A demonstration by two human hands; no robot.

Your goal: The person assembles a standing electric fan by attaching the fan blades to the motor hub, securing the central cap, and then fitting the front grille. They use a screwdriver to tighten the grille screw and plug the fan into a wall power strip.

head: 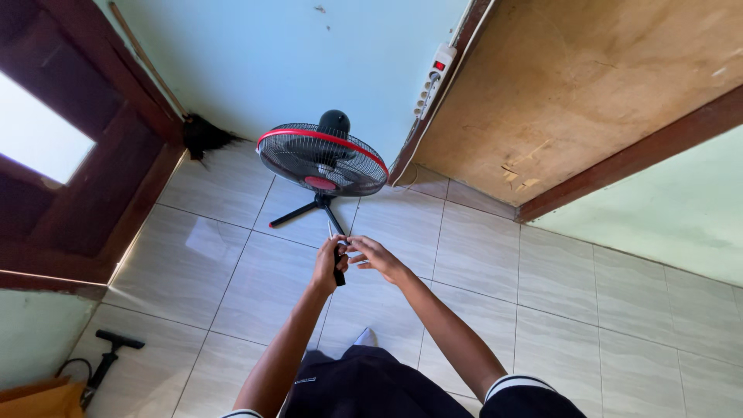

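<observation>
Head view shows the black floor fan with a round wire grille and red rim (322,159) standing on its thin black tripod legs on the pale glossy floor tiles (480,255), and both hands meet at the end of the front leg (338,267). The left hand (328,265) is closed around that leg end, while the right hand (374,256) rests half-open with fingertips touching it; steadying the leg firmly while the fingers work should keep the fan from tipping. Behind stand a pale blue wall, a white power strip (433,80), and a black hand pump (107,364) lies well apart
</observation>
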